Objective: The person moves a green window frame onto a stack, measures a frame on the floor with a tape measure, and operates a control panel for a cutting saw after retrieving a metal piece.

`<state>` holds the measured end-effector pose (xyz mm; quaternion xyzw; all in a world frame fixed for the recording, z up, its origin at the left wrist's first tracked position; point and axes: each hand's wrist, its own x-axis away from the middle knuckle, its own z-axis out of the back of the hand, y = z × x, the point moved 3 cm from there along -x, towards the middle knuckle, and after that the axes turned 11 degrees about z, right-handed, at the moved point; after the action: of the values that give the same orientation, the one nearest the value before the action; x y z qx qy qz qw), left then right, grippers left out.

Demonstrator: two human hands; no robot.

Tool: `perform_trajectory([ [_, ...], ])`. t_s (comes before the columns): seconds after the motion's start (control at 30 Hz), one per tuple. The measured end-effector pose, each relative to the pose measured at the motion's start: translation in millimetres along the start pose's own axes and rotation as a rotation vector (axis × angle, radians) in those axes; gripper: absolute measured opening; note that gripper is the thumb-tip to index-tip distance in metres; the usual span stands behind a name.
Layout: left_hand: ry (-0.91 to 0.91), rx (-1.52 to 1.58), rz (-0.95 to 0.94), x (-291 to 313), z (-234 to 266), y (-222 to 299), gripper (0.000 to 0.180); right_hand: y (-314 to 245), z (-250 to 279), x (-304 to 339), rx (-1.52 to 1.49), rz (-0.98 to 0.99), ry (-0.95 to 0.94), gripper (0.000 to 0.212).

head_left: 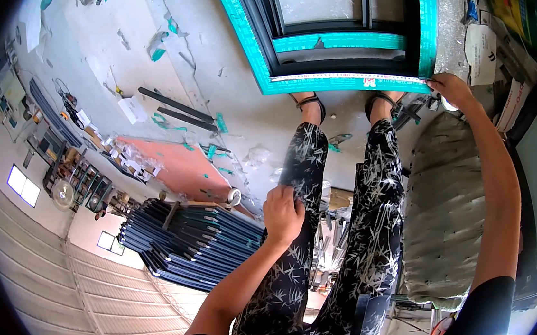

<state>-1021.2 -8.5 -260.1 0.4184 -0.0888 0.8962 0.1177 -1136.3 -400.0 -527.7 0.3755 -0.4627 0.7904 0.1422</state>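
Note:
A large window frame (pixel 262 71) in black with bright green protective film lies before my feet. Stretched along its near bar is a tape measure's white blade (pixel 350 77). My right hand (pixel 452 90) is closed at the blade's right end, by the frame's near right corner, with the fingertips pinching it there. Something pale and round shows just under that hand; I cannot make out whether it is the tape's case. My left hand (pixel 283 216) rests on my left thigh near the knee, its fingers curled in and nothing visible in them.
Dark profiles (pixel 191 239) are stacked at the left. Nearby lie a reddish board (pixel 175 167), two dark strips (pixel 179 109) and scraps of green film (pixel 156 46). A grey padded cover (pixel 444 209) lies beside my right leg. Cardboard pieces (pixel 481 53) stand at the far right.

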Motion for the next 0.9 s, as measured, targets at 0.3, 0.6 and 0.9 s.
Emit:
perform_trajectory([
  [0.3, 0.008, 0.132, -0.016, -58, -31, -20, 0.011, -6, 1, 8, 0.07, -0.019, 0.052, 0.032],
  [0.6, 0.196, 0.174, 0.269, -280, -36, -21, 0.031, 8, 8, 33, 0.014, -0.044, 0.092, 0.025],
  [0.9, 0.19, -0.167, 0.267, -293, -49, -24, 0.021, 22, 10, 31, 0.024, 0.001, 0.07, 0.027],
])
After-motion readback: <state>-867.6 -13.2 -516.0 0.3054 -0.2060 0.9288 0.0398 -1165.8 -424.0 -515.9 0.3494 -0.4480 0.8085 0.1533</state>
